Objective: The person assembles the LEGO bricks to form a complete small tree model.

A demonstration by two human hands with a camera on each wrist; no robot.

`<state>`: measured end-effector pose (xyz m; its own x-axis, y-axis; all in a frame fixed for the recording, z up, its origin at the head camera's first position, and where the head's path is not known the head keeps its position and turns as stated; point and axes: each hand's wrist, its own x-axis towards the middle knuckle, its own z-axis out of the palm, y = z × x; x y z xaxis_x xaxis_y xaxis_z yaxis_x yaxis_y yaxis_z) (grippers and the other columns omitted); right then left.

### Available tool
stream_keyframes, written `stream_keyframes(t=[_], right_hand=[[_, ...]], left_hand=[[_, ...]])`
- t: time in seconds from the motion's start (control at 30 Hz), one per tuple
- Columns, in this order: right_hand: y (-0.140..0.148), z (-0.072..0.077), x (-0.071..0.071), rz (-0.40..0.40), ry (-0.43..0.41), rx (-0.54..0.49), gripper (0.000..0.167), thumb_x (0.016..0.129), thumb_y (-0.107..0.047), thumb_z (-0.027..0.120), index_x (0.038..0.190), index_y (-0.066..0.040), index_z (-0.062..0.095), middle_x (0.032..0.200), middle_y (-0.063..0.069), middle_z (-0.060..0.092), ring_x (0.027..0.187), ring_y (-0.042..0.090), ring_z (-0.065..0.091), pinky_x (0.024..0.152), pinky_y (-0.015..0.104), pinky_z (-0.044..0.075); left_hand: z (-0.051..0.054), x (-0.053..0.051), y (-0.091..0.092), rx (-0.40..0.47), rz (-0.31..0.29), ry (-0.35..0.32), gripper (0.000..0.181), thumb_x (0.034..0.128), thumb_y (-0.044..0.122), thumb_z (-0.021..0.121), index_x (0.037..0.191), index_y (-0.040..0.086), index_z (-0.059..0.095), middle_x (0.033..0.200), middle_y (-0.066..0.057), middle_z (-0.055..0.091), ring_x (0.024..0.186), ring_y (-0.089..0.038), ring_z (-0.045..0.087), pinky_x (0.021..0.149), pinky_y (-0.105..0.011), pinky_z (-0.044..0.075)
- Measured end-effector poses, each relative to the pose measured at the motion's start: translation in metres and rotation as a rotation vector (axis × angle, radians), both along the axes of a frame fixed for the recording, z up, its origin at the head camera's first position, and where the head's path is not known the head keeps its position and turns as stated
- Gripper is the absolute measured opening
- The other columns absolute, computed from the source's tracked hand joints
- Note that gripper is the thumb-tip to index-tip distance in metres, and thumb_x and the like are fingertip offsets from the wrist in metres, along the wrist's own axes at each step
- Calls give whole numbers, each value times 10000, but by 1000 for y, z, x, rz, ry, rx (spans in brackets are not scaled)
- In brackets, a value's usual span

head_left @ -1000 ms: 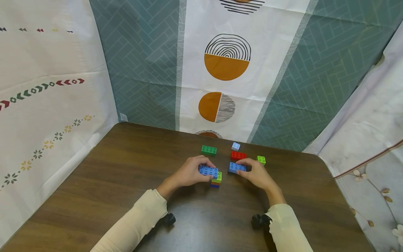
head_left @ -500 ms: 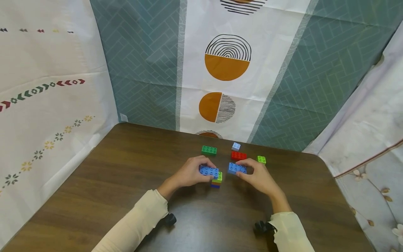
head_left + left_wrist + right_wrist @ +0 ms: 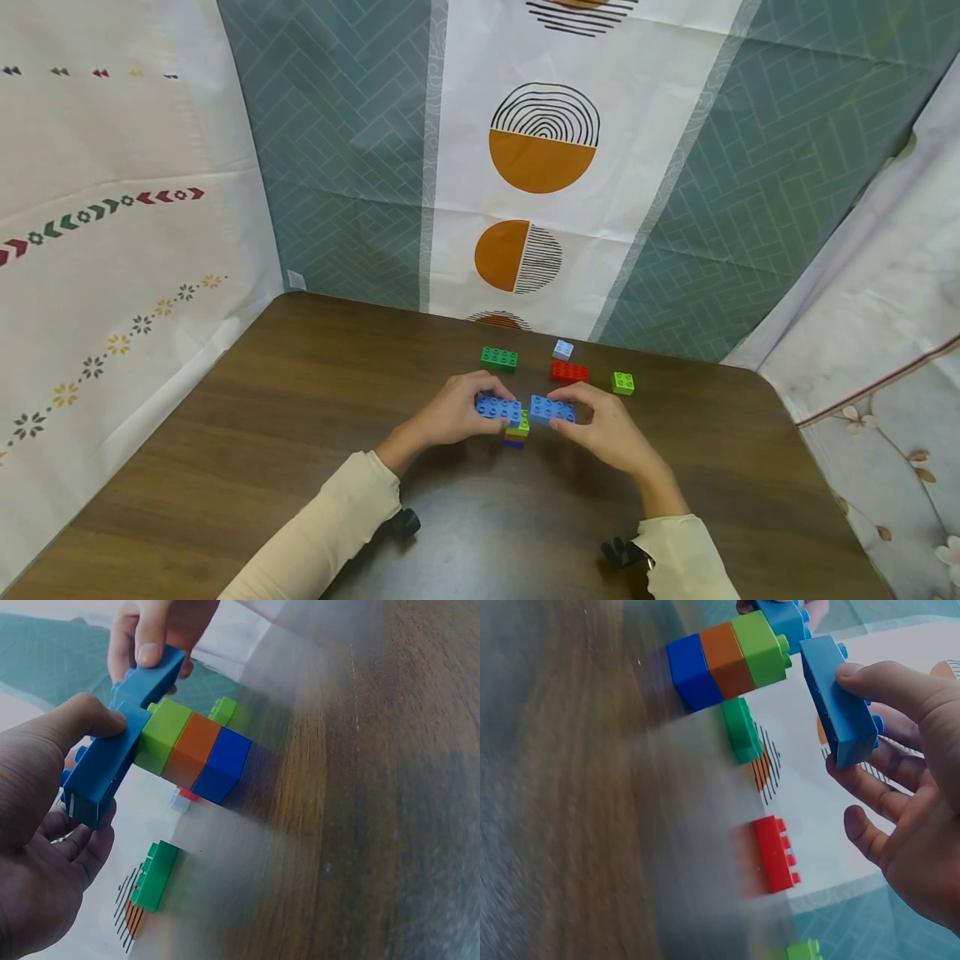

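Note:
In the head view my left hand (image 3: 448,410) pinches a long blue brick (image 3: 497,408) between thumb and fingers. This brick lies across the top of a small stack, overhanging to the left. From the top down, the stack is a lime green brick (image 3: 162,735), an orange brick (image 3: 192,750) and a dark blue brick (image 3: 223,766) on the table. My right hand (image 3: 613,427) grips a second long blue brick (image 3: 551,410) just right of the stack, raised off the table. The right wrist view shows a narrow gap between this second brick (image 3: 838,701) and the lime brick's studs.
Behind the hands on the brown wooden table (image 3: 360,350) lie a green brick (image 3: 498,358), a red brick (image 3: 569,372), a small pale blue brick (image 3: 562,350) and a small lime brick (image 3: 622,383). Patterned cloth (image 3: 360,167) hangs along the back and sides.
My right hand has lifted its blue brick and moved it left, close to the stack. My left hand stays on its blue brick, almost still.

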<state>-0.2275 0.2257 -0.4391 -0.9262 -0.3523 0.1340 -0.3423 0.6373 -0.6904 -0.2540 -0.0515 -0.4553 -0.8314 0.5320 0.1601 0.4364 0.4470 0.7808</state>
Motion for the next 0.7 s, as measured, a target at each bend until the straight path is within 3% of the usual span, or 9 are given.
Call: stream_keyframes(t=[0.4,0.7], right_hand=[[-11,-1,1,58,-15,-32,334,908,-265,789,1228,-205,714,1205,9,710,1076,224,604,924,443,538],[-16,-4,0,43,-20,-39,320,901,-279,799,1206,-217,725,1171,-12,703,1047,199,589,863,294,525]], left_hand=[[-3,0,0,13,-10,5,276,881,261,793,1145,204,733,1137,27,674,1011,-134,587,873,-267,542],[-2,0,0,15,-9,10,281,879,255,795,1147,197,731,1137,22,675,1004,-134,587,864,-261,544]])
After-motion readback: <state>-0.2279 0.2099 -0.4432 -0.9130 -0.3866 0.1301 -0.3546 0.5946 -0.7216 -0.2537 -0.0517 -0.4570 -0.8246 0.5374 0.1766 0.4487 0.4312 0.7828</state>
